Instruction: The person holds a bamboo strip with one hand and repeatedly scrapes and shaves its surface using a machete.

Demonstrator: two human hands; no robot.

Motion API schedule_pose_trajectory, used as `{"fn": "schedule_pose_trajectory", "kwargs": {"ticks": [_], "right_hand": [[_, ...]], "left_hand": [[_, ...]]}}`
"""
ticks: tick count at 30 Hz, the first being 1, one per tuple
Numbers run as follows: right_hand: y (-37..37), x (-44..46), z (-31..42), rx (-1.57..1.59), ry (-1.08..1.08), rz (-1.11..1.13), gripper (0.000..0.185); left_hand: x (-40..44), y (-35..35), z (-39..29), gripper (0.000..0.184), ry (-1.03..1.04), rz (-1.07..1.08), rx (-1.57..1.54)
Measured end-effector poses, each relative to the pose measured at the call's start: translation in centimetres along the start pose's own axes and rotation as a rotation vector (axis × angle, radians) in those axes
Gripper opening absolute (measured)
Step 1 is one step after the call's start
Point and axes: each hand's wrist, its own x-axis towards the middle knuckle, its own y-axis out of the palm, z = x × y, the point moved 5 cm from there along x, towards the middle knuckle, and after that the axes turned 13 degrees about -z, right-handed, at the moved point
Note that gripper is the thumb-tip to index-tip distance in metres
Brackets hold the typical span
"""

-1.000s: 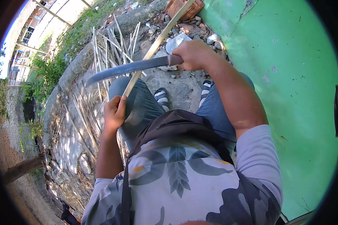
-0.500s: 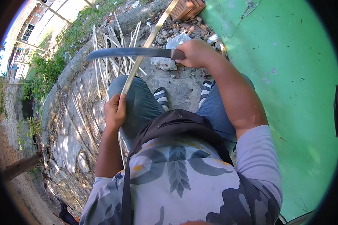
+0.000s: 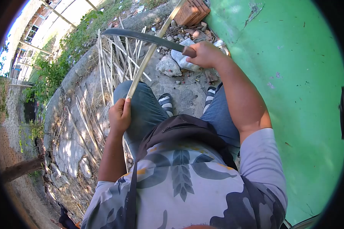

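My left hand (image 3: 120,116) grips the near end of a long pale bamboo strip (image 3: 144,63), thumb on top, beside my left knee. The strip slants away to the upper right, its far end reaching the top of the view. My right hand (image 3: 207,55) is closed around the brown handle of a machete (image 3: 151,38). The long, slightly curved dark blade lies across the strip, its tip pointing left. Whether the blade touches the strip I cannot tell. Many split strips (image 3: 112,63) lie on the ground beyond my left knee.
Stones (image 3: 169,66) and rubble lie ahead of my sandalled feet, with stacked reddish bricks (image 3: 191,13) behind. A smooth green floor (image 3: 290,76) spans the right. More thin strips (image 3: 88,120) litter the rough ground at left, near green plants (image 3: 53,72).
The machete has moved farther along the strip, away from me and slightly right. Its blade now tilts, tip higher in view than the handle. My left hand keeps its hold.
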Motion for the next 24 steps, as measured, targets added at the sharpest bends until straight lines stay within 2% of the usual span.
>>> {"fn": "schedule_pose_trajectory", "kwargs": {"ticks": [5, 9, 15, 18, 24], "right_hand": [[1.2, -0.8, 3.0, -0.159, -0.128, 0.159, 0.028], [1.3, -0.8, 5.1, -0.232, -0.253, 0.201, 0.031], [0.3, 0.2, 0.8, -0.036, -0.006, 0.038, 0.03], [-0.1, 0.1, -0.1, 0.041, 0.043, 0.011, 0.03], [0.4, -0.7, 2.5, -0.123, -0.078, 0.1, 0.03]], "left_hand": [[0.1, -0.1, -1.0, 0.032, 0.038, 0.016, 0.063], [0.0, -0.2, -1.1, 0.034, 0.083, 0.026, 0.077], [-0.2, -0.3, -0.9, 0.032, 0.11, -0.032, 0.036], [-0.1, -0.4, -1.3, 0.03, 0.09, -0.015, 0.056], [0.0, -0.2, -1.3, 0.032, 0.078, -0.008, 0.094]]}}
